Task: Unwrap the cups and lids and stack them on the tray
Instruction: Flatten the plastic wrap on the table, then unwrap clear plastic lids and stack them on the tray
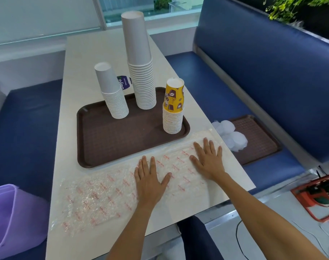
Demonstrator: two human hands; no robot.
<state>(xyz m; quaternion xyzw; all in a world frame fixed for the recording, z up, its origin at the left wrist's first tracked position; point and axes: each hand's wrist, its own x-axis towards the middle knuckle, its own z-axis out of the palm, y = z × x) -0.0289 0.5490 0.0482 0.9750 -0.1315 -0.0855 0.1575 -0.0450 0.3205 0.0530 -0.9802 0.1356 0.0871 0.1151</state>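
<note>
Left hand (149,178) flat, fingers spread, right hand (208,159) likewise — both pressing the clear plastic wrap (103,199), beside the tray (107,139)

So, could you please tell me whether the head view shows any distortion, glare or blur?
Head view: wide-angle distortion tilts the tallest cup stack and curves the blue bench; light glints off the plastic wrap under the left hand and right hand; lighting even, shadows faint, no marked blur.
</note>
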